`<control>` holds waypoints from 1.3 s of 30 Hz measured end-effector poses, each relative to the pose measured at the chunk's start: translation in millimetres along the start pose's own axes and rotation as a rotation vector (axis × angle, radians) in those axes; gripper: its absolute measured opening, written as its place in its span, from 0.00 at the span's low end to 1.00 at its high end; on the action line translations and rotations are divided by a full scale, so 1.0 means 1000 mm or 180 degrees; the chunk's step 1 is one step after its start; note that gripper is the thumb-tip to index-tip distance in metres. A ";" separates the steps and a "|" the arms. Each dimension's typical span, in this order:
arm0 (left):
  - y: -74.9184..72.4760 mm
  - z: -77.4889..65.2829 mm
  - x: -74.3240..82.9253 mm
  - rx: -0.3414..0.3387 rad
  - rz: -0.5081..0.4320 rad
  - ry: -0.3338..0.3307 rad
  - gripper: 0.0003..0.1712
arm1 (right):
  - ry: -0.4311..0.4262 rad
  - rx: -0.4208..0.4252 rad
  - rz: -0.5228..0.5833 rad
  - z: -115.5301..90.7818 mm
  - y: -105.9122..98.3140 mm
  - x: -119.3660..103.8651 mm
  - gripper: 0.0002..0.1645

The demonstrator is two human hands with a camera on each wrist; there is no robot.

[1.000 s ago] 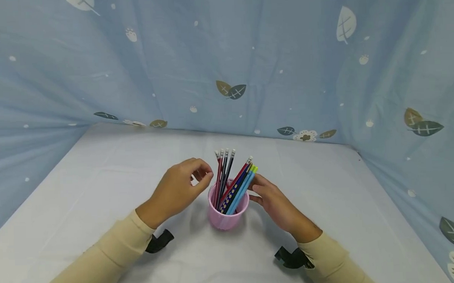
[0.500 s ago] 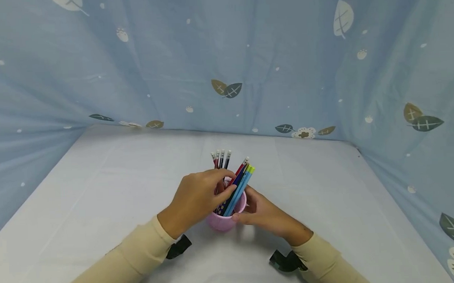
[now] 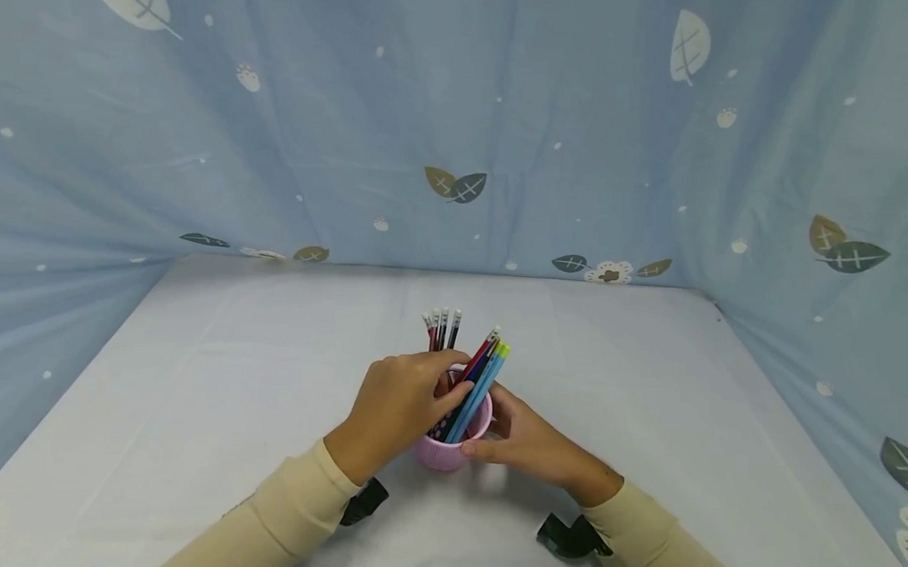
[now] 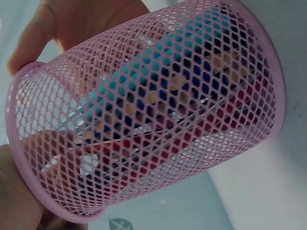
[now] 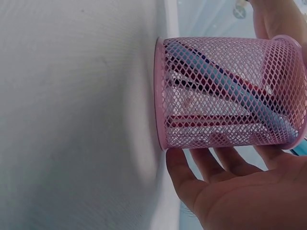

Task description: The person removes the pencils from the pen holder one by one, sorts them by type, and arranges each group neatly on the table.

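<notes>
A pink mesh pencil cup stands upright on the white cloth, filled with several pencils. Light blue pencils lean to the right beside a dark dotted one and a red one. Behind, dark and red pencils with white erasers stand more upright. My left hand reaches over the rim and pinches some of the leaning pencils between thumb and fingers; its fingertips are partly hidden. With thumb in front and fingers behind, my right hand holds the cup's right side. The right wrist view shows those fingers along the mesh wall.
A white cloth covers the table. Blue fabric with leaf prints hangs at the back and sides. Dark wrist mounts sit under both beige sleeves.
My left hand has moved right from beside the cup into the pencils and taken hold of some. My right hand has come forward, its thumb now on the cup's front.
</notes>
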State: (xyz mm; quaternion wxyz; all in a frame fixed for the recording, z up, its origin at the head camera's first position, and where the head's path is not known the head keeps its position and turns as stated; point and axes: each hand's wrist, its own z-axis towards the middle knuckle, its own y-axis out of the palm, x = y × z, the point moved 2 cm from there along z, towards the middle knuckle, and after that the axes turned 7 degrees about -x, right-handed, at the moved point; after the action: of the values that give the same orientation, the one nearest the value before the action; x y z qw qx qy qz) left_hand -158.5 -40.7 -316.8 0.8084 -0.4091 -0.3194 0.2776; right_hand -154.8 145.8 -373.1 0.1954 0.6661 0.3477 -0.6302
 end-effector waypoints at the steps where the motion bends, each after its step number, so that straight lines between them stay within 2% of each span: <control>1: 0.001 -0.001 0.000 -0.0007 -0.0014 0.0012 0.14 | -0.0015 0.0010 0.0000 -0.001 0.001 0.001 0.58; 5: 0.004 -0.004 -0.001 -0.0039 -0.0074 0.0031 0.11 | -0.0098 0.0025 -0.0019 -0.001 0.004 0.003 0.58; 12: 0.008 -0.012 -0.003 -0.0076 -0.0148 -0.0058 0.09 | -0.0072 0.0024 -0.0055 0.001 0.010 0.008 0.57; 19: 0.009 -0.016 -0.004 0.0002 -0.0209 -0.0057 0.07 | -0.0091 0.0004 -0.0169 0.002 0.011 0.009 0.56; 31: 0.006 -0.004 -0.004 0.0076 -0.0224 0.0032 0.08 | -0.0180 0.0038 -0.0364 0.004 0.000 -0.001 0.54; 39: 0.010 -0.001 -0.004 0.0041 -0.0239 0.0086 0.09 | -0.0115 0.0044 -0.0404 0.002 -0.004 0.000 0.55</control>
State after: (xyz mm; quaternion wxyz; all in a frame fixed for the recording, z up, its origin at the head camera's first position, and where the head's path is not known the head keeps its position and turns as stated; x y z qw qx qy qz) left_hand -162.6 -39.2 -326.5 0.8252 -0.3953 -0.3218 0.2435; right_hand -159.3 146.9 -373.1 0.1567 0.6326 0.3814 -0.6556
